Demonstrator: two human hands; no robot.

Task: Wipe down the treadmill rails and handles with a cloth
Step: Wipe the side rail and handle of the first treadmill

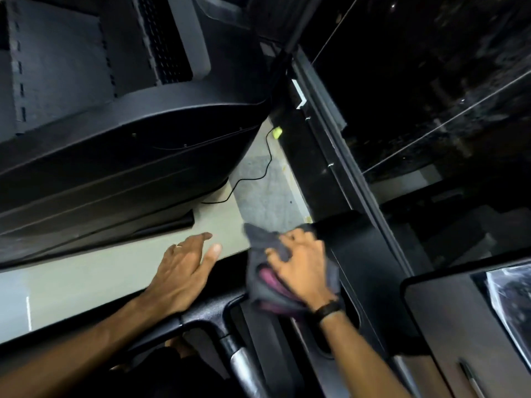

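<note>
A dark grey cloth (260, 245) with a pink patch is bunched under my right hand (301, 264), which presses it against the black front housing of the treadmill (365, 254). My left hand (186, 271) hovers flat with fingers spread, holding nothing, just left of the cloth and above the treadmill's black textured handle (207, 313). That handle runs under my left forearm and joins a silver upright (244, 366). A black band sits on my right wrist.
A neighbouring black machine (120, 145) fills the upper left. Between the machines lies pale floor (267, 196) with a thin black cable (258, 173) and a yellow-green plug. Dark glass panels (431, 96) stand at the right. The console screen (459, 326) is at lower right.
</note>
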